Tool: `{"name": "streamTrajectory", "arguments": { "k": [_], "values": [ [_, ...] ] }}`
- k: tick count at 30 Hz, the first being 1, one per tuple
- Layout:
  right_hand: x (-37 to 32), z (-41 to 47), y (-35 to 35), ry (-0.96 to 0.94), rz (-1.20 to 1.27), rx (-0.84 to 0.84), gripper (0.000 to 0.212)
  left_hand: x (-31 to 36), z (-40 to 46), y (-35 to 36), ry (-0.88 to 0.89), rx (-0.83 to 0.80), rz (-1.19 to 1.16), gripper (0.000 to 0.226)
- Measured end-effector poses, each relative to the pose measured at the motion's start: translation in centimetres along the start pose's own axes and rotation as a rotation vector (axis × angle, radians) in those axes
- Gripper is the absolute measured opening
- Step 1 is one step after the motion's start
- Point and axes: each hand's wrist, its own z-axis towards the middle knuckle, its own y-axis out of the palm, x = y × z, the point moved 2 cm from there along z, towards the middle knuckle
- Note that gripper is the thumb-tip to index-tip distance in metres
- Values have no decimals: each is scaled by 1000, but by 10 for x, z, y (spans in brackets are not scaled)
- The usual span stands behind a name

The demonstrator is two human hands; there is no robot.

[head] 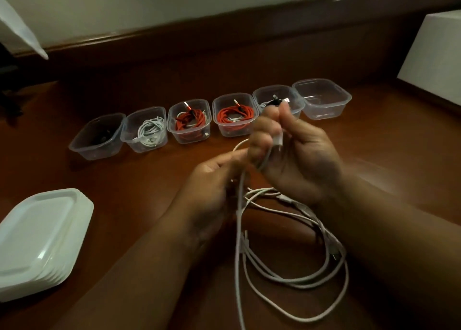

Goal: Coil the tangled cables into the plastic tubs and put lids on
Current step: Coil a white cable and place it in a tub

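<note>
A white cable [279, 277] lies in loose tangled loops on the brown table, rising to both hands. My right hand [296, 155] grips its white plug end between curled fingers and thumb, with a first turn of cable round the fingers. My left hand [214, 177] pinches the cable strand just below. Several clear plastic tubs stand in a row behind: one with a dark cable [98, 136], one with a white cable [147, 130], two with red cables [190, 120] [234, 115], one partly hidden by my right hand [268, 97], and an empty one [323, 97].
A stack of white lids [40, 237] sits at the left near the table's front. A white box [436, 55] stands at the right rear. A wooden ledge and pale wall run behind the tubs.
</note>
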Motion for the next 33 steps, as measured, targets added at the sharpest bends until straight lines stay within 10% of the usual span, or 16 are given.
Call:
{"name": "streamTrajectory", "arguments": {
  "k": [14, 18, 21, 25, 28, 33],
  "values": [
    [-12, -13, 1, -333, -1798, 219, 19, -4, -17, 15, -326, -268, -101, 16],
    [-16, -13, -6, -351, -1999, 278, 23, 3, -12, 2, -203, -144, 294, 17],
    [-14, -9, -8, -6, -2094, 382, 32, 10, -5, -8, 202, 44, 833, 15],
    [-2, -8, -11, 223, -1847, 340, 37, 13, -4, -15, 492, 158, 874, 13],
    [-3, -10, -8, 429, -1192, 396, 53, 17, -4, -15, 415, 169, 664, 9],
    [0, -13, 2, 477, -263, -6, 31, 14, -4, -6, 144, 95, 18, 29]
  ]
}}
